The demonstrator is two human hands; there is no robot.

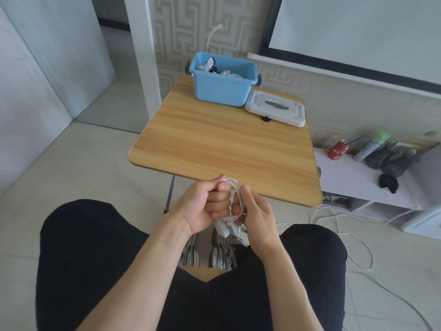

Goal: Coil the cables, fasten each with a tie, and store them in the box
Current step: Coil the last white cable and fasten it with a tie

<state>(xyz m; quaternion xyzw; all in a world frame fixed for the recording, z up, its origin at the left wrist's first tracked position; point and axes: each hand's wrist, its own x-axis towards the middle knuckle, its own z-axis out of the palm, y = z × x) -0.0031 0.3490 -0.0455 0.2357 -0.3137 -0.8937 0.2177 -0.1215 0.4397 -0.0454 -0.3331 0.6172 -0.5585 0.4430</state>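
Cable point(235, 199), wooden table point(226, 144), tiled floor point(71, 168)

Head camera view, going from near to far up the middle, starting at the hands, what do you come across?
Hands, left and right, holding the coiled white cable → bare wooden table → white lid → blue box with cables inside → patterned wall.

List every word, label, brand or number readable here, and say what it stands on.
None reads clearly.
Red can: white script logo, too blurred to read.
Grey spray can: dark print, too small.
Yellow-marked package: marks illegible.
Blue box, white lid: no text visible.
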